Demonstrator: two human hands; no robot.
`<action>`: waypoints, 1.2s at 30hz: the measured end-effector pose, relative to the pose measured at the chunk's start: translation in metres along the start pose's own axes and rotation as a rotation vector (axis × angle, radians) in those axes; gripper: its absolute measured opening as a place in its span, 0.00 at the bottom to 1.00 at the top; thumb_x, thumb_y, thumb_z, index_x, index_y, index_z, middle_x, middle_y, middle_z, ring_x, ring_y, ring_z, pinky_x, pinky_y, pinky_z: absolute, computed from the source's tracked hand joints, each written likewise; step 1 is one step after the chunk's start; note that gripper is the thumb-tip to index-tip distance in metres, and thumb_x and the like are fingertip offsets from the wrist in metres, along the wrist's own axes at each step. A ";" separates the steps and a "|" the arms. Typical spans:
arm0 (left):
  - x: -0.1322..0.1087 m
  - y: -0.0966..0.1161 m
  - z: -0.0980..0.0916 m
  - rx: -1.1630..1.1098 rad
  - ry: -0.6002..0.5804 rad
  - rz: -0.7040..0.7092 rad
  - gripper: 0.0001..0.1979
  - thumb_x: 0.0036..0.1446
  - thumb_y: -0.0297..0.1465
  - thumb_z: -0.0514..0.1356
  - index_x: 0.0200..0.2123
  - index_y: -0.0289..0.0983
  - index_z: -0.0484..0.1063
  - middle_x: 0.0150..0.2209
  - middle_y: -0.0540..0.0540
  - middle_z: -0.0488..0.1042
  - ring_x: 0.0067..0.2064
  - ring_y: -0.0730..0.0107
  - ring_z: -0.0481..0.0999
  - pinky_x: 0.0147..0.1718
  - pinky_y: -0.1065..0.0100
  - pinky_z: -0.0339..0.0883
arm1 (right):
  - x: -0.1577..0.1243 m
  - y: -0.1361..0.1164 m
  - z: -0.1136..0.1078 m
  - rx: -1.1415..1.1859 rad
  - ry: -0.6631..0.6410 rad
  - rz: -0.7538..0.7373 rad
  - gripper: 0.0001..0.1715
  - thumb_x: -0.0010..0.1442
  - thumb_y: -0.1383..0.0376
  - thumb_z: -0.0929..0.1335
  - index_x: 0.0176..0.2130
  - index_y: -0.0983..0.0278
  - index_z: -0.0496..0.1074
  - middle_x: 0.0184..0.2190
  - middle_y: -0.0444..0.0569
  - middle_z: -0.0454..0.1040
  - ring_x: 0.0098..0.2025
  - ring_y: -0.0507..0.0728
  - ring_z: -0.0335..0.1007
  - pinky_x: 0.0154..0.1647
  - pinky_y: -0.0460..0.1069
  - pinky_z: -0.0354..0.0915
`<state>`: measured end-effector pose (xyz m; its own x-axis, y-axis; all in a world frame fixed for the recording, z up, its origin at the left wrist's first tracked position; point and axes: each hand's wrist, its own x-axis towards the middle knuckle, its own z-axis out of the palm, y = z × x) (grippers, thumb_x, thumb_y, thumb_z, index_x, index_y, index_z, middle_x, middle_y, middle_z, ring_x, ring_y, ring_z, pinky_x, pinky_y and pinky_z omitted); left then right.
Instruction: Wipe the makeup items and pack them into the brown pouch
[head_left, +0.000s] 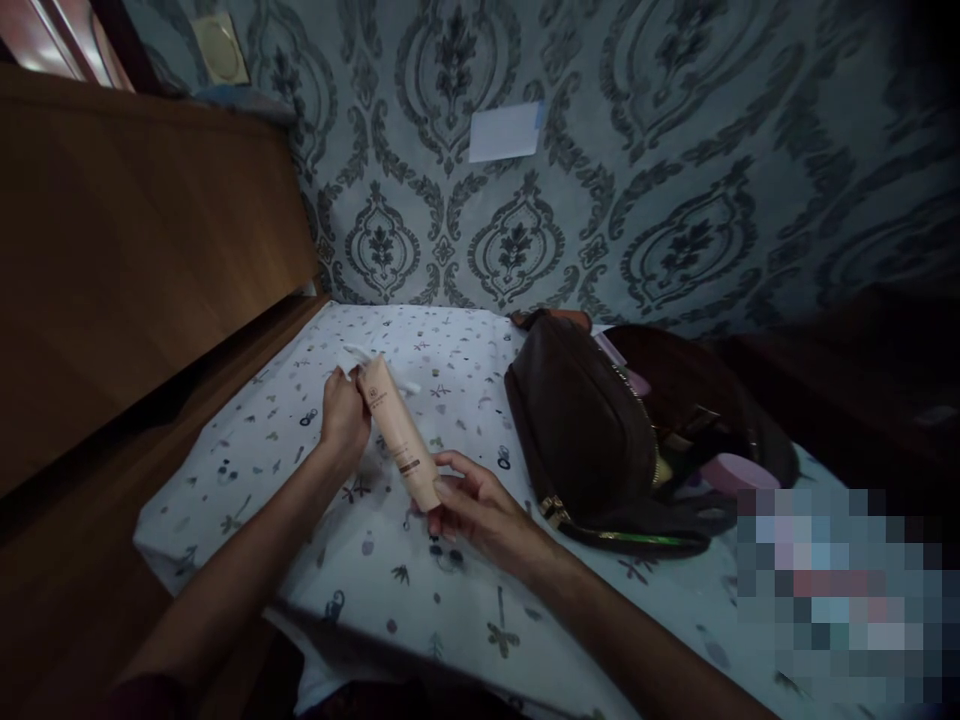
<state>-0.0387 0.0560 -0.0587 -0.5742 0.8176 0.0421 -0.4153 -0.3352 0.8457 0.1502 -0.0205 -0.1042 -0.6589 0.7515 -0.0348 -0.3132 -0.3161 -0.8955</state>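
Observation:
A beige squeeze tube (401, 440) with small printed text and a dark label band is held tilted above the patterned white cover. My right hand (480, 508) grips its lower end between thumb and fingers. Beside the tube's upper end, my left hand (346, 412) is closed. It holds a thin white cloth-like piece (361, 353), part of which shows past the tube's far side. The tube hides some of this piece and the tips of my left fingers.
A dark brown bag (581, 420) lies unzipped to the right, with a pink round item (739, 474) at its opening. Wooden furniture (150, 260) borders the left. Patterned wallpaper with a white paper (506, 134) is behind. The lower right corner is blurred out.

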 end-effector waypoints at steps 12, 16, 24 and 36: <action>-0.095 -0.009 -0.007 0.064 -0.337 -0.336 0.10 0.51 0.32 0.66 0.32 0.40 0.66 0.26 0.53 0.70 0.26 0.72 0.71 0.26 0.70 0.68 | 0.002 -0.012 0.000 0.229 0.263 -0.079 0.32 0.45 0.55 0.80 0.45 0.60 0.69 0.30 0.43 0.77 0.28 0.49 0.71 0.32 0.44 0.64; -0.117 -0.022 -0.009 0.127 -0.394 -0.313 0.17 0.55 0.42 0.66 0.34 0.42 0.60 0.26 0.56 0.67 0.23 0.75 0.68 0.22 0.73 0.64 | 0.002 -0.009 -0.001 0.135 0.253 -0.127 0.29 0.46 0.54 0.79 0.44 0.60 0.70 0.28 0.40 0.73 0.26 0.48 0.68 0.28 0.43 0.61; -0.047 0.010 0.010 -0.020 -0.130 -0.049 0.20 0.49 0.40 0.69 0.33 0.39 0.60 0.30 0.55 0.66 0.31 0.78 0.69 0.33 0.77 0.66 | 0.003 0.002 0.001 -0.209 0.145 -0.162 0.31 0.53 0.48 0.74 0.49 0.61 0.67 0.27 0.41 0.72 0.23 0.50 0.68 0.24 0.45 0.60; -0.110 -0.010 -0.002 0.328 -0.505 -0.175 0.25 0.50 0.48 0.68 0.44 0.38 0.70 0.33 0.48 0.76 0.37 0.62 0.78 0.37 0.65 0.72 | -0.004 -0.005 0.009 -0.614 0.506 -0.531 0.26 0.53 0.64 0.72 0.52 0.61 0.70 0.46 0.50 0.76 0.45 0.57 0.72 0.48 0.52 0.67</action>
<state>0.0275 -0.0314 -0.0725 -0.0799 0.9946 0.0666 -0.1884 -0.0807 0.9788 0.1479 -0.0273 -0.0952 -0.1149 0.9162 0.3839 0.0223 0.3887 -0.9211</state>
